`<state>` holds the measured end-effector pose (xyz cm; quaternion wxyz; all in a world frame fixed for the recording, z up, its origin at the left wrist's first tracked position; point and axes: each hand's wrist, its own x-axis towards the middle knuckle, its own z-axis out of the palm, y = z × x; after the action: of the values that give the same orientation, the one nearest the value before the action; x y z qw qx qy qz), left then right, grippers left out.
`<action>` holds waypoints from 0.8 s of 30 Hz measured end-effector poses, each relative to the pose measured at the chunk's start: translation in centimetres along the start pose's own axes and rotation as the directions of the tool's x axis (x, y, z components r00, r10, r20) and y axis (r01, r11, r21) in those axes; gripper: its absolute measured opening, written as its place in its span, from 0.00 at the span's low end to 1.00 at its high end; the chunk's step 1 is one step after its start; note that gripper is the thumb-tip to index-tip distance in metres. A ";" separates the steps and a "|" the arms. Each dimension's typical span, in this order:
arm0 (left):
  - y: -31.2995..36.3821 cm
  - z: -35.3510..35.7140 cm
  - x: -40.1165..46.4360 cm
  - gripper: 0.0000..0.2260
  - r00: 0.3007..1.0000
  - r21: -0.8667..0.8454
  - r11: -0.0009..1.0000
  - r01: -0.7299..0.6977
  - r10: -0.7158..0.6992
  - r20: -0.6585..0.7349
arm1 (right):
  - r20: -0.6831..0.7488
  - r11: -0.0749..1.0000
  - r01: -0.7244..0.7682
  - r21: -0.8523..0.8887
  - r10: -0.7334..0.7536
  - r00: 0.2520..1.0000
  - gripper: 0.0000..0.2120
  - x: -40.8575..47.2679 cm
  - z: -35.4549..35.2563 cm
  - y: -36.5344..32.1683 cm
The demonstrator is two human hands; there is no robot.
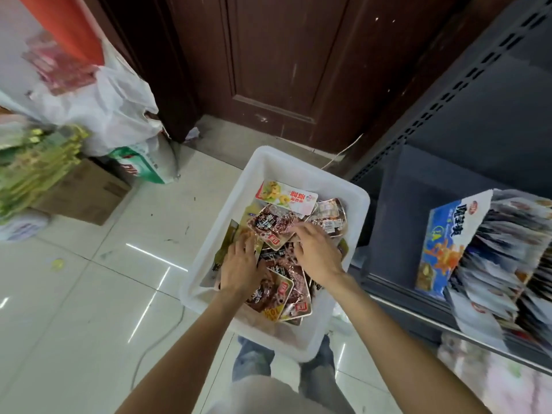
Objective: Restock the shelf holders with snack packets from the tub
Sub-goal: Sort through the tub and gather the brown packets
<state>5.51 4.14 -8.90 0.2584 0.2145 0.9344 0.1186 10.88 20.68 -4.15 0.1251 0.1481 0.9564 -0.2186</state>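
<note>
Head view. White rectangular plastic tub [270, 162] sits on the glossy pale tiled floor [89, 294], centre of frame, just left of the dark grey metal shelf unit [478, 138]. Tub holds a loose pile of flat foil snack packets [294, 297], mostly brown and silver; one white-and-yellow packet [286, 197] lies at the far end.

Both hands are inside the tub, on the pile. Left hand [240, 268]: fingers spread and bent down onto the packets at the near-left of the heap; whether its grip has closed on one, cannot tell. Right hand [318, 252]: fingers curled over packets at the middle-right; grip likewise cannot tell, fingertips blurred.

On the shelf, right: blue printed cardboard display holder [442, 249], tilted, packed with upright rows of silvery packets [507, 264].

Far left: white plastic bag [113, 109], brown cardboard box [86, 192]. Far centre: dark brown wooden door [268, 55].
</note>
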 end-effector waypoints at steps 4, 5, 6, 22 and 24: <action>-0.8 0.7 0.5 0.29 0.999 0.046 0.998 -0.035 0.037 -0.025 | -0.020 0.994 0.047 -0.102 -0.049 0.999 0.20 5.0 0.7 -0.3; -1.0 0.9 0.5 0.28 0.998 0.067 0.997 -0.046 0.049 -0.042 | -0.003 0.991 0.054 -0.124 -0.055 0.998 0.21 6.1 0.8 -0.5; -1.2 1.0 0.5 0.27 0.996 0.086 0.995 -0.059 0.064 -0.060 | 0.025 0.987 0.071 -0.141 -0.068 0.997 0.22 7.0 1.1 -0.7; -1.0 1.8 0.0 0.26 0.995 -0.065 0.996 -0.062 0.057 -0.079 | 0.131 0.945 0.153 -0.290 -0.119 0.984 0.22 2.3 4.0 -0.2; -0.8 2.1 -0.6 0.27 0.993 -0.060 0.994 -0.089 0.084 -0.085 | 0.167 0.924 0.239 -0.298 -0.196 0.966 0.27 2.8 4.2 -1.4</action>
<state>6.83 3.35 -10.63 0.2209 0.2414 0.9299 0.1681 8.56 18.16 -8.11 0.1861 0.0039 0.9788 -0.0848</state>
